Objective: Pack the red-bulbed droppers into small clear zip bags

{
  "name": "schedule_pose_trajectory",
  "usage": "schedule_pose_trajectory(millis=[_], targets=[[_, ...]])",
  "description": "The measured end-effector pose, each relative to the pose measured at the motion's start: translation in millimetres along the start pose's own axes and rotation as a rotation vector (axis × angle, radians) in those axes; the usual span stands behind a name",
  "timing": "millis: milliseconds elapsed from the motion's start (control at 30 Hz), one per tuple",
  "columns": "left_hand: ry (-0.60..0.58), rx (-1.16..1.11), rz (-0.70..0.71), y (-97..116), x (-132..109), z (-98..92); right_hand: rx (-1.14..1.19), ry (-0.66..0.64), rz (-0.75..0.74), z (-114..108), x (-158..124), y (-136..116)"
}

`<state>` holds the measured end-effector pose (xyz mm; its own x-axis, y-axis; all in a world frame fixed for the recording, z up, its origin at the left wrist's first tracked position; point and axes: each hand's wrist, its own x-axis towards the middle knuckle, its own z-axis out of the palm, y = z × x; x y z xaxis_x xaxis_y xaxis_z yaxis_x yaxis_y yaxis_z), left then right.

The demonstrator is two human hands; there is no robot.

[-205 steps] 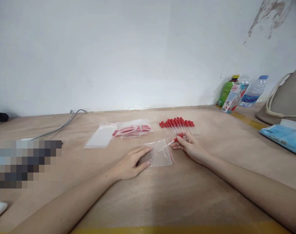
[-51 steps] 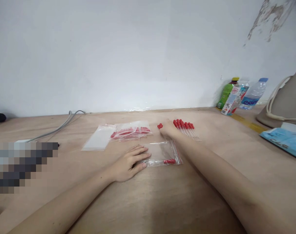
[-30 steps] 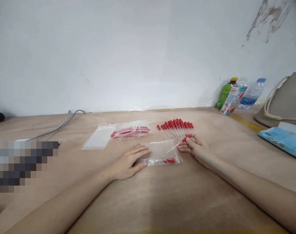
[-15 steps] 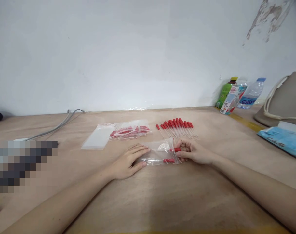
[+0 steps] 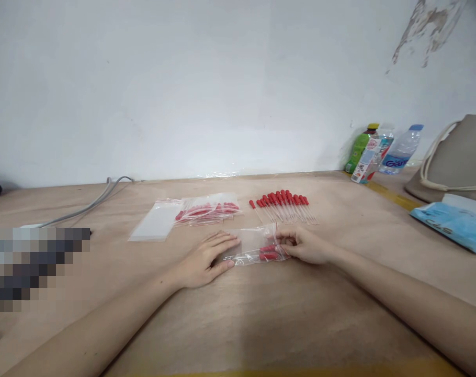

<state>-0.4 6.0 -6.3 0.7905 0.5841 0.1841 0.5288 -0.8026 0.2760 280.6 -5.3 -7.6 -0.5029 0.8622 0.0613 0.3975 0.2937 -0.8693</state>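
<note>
A clear zip bag (image 5: 248, 241) lies flat on the table with two red-bulbed droppers (image 5: 268, 256) inside, side by side along its near edge. Over the bag's left end rests my left hand (image 5: 206, 260), its fingers along the far side and the thumb at the near corner, holding it down. My right hand (image 5: 301, 245) is at the bag's mouth, fingers bent, with fingertips reaching in beside the farther dropper's red bulb. Clear plastic and the fingers partly hide that contact. Beyond the hands, several loose droppers (image 5: 283, 201) lie in a row, bulbs toward the wall.
Filled bags of droppers (image 5: 206, 209) are piled beside a stack of flat clear bags (image 5: 151, 222). At right are bottles (image 5: 400, 152), a carton (image 5: 366, 163), a blue tissue pack (image 5: 450, 225) and a grey bag (image 5: 453, 157). A grey cable (image 5: 89, 208) runs at left.
My right hand has moved slightly left and pushed the farther dropper deeper into the bag, so its bulb now lies against the other. My left hand stays in place on the bag.
</note>
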Motion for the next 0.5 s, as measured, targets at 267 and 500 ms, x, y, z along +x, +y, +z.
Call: schedule_pose_trajectory(millis=[267, 500], targets=[[-0.005, -0.007, -0.015, 1.8, 0.1, -0.6, 0.197, -0.008, 0.217, -9.4, -5.4, 2.7], [-0.017, 0.007, -0.024, 1.7, -0.6, -0.9, 0.266, 0.059, 0.313, -0.9, -3.6, 2.4]])
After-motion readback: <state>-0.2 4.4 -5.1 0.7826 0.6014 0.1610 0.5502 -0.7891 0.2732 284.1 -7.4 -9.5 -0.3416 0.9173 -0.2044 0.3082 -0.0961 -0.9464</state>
